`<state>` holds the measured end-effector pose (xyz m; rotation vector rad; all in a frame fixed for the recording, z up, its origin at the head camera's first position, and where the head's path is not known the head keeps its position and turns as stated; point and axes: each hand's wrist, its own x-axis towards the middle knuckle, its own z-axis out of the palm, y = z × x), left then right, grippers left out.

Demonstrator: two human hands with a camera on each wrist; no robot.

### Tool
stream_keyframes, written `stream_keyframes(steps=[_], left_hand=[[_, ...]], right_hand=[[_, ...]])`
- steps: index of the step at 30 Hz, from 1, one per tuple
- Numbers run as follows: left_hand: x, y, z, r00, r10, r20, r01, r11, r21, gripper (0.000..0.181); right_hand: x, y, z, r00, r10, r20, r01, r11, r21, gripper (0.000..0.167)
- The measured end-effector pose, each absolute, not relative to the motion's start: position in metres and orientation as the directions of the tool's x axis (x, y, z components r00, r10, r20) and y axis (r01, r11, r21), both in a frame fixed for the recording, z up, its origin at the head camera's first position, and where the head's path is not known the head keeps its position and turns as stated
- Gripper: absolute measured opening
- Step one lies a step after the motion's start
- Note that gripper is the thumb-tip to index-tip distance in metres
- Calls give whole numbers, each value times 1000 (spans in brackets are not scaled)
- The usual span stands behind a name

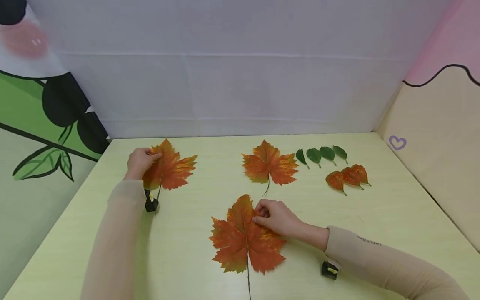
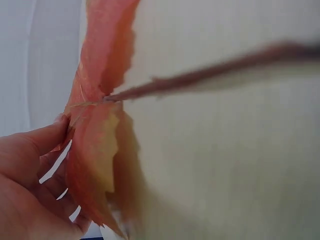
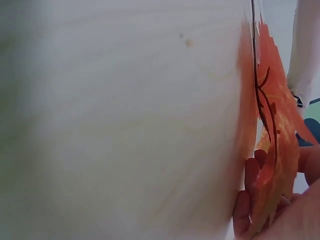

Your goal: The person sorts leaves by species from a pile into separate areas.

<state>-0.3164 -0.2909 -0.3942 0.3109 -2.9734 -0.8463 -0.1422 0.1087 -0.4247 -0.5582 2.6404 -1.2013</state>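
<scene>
At the table's left, my left hand (image 1: 140, 162) pinches the edge of an orange-red maple leaf (image 1: 170, 166) between thumb and fingers. The left wrist view shows the thumb on that leaf (image 2: 92, 145), with its brown stem (image 2: 200, 75) reaching right. Near the front middle, my right hand (image 1: 277, 216) pinches a second, larger-looking maple leaf (image 1: 243, 237) at its upper right edge. Its stem points toward the front edge. In the right wrist view, fingers (image 3: 252, 182) curl behind this leaf (image 3: 280, 135). A third maple leaf (image 1: 268, 162) lies flat between and behind the hands.
Several small green leaves (image 1: 314, 155) lie in a row at the back right. In front of them are 3 orange, pod-shaped pieces (image 1: 351, 176). A white cloth backdrop (image 1: 240, 83) rises behind the pale table (image 1: 210, 166), with printed panels on both sides.
</scene>
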Motion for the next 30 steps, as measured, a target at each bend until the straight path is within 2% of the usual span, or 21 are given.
stream_keyframes(steps=[9,14,21,24,30], left_hand=[[-317,-294,-400,-980,-199,-28,-190,873,449,42],[-315,-290,-397,-978,-208,-34,-200,869,452,46],[-313,-287,-396,-984,-179,-6,-164,889,428,43],[-314,-289,-397,-986,-166,10,-144,884,445,46],[-312,-292,-396,-989,-143,-34,-137,817,561,61]], right_hand=[[-143,107,-426,-907,-421,-14,-267,599,-755,13],[-143,106,-425,-911,-413,-7,-266,598,-756,12],[-142,103,-415,-911,-412,22,-282,582,-763,14],[-143,101,-410,-907,-419,35,-292,568,-769,15],[-147,98,-405,-907,-415,75,-321,564,-761,17]])
